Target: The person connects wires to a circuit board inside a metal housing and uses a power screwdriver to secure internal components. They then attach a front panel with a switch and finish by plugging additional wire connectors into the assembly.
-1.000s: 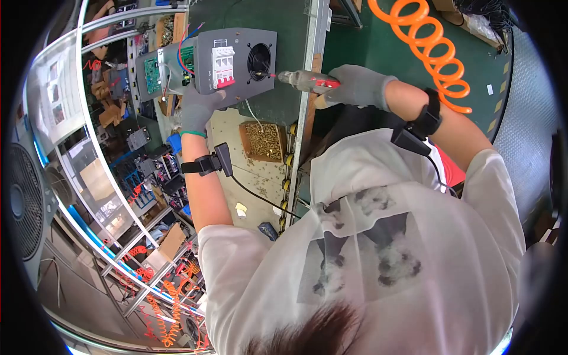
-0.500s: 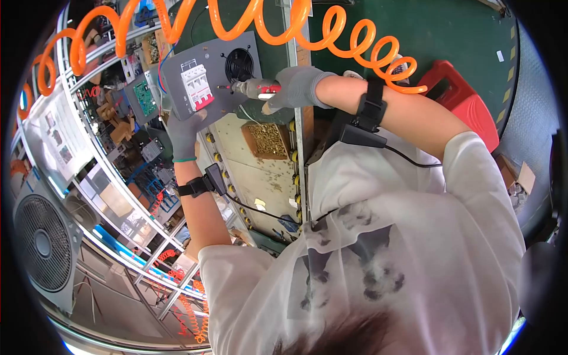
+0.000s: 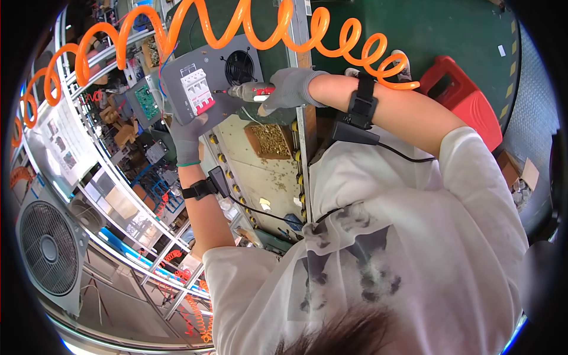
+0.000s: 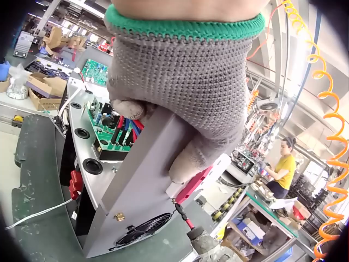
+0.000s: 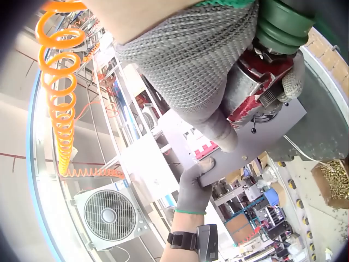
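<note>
A grey metal panel [image 3: 216, 62] carries a white circuit breaker [image 3: 196, 90] with red levers and a round black fan [image 3: 239, 66]. My gloved left hand [image 3: 188, 137] grips the panel's edge beside the breaker. In the left wrist view its thumb lies on the front face, with green circuit boards [image 4: 106, 128] and wires behind the panel. A power screwdriver [image 3: 248, 92] is in my gloved right hand [image 3: 291, 87], which wraps its body. The bit points at the breaker's side, close by the left thumb. A brass-coloured screw [image 4: 119, 217] shows on the panel.
A coiled orange hose [image 3: 219, 38] hangs across the top. A cardboard box [image 3: 254, 144] of small brass-coloured parts stands near the metal rail. On the left is a large fan [image 3: 48, 251]; a red plastic stool [image 3: 473, 106] is at right. Another person [image 4: 282, 169] is in the background.
The screwdriver has moved from right of the fan to the breaker's side. The view has shifted, bringing the orange hose across the top. My left hand keeps its grip on the panel.
</note>
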